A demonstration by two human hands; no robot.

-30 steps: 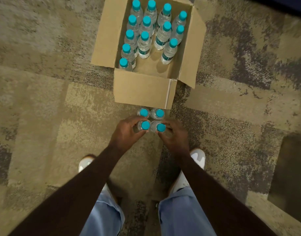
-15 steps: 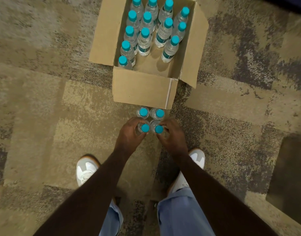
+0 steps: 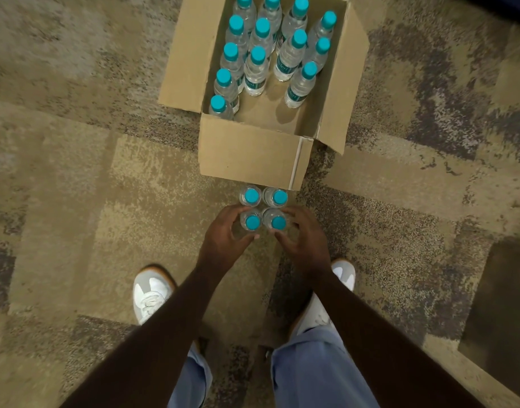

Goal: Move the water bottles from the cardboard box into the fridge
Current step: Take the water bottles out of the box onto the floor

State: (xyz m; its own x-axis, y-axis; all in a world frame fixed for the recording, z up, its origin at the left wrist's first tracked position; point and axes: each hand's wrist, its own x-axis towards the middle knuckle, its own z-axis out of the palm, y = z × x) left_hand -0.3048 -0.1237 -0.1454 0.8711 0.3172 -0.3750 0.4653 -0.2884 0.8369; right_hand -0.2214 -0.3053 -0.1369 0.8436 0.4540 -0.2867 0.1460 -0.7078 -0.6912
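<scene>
1. Four teal-capped water bottles stand upright on the carpet (image 3: 76, 201), touching in a two-by-two block just in front of the cardboard box (image 3: 252, 154). They are out of the box but not in any fridge; no fridge shows in the head view.
2. The left hand (image 3: 223, 240) curls round the near-left bottle (image 3: 252, 222): its fingers (image 3: 232, 212) wrap the outer side and the thumb lies on the side nearest the person.
3. The right hand (image 3: 305, 240) grips the near-right bottle (image 3: 278, 222) the same way, with its fingers (image 3: 297, 214) on the outer side and the thumb across the near side.
4. Beyond the fingertips, the far-left bottle (image 3: 251, 196) and far-right bottle (image 3: 280, 197) stand untouched against the box wall.
5. Inside the box, past those two, I count about twelve more bottles (image 3: 255, 72), upright and crowded to the far and left sides, with bare cardboard floor nearest the hands.
6. Judgement: the task looks early. Nothing visible has reached the fridge; the four staged bottles need carrying, and most of the load is still boxed.
7. White shoes (image 3: 151, 293) stand on either side below the wrists.
</scene>
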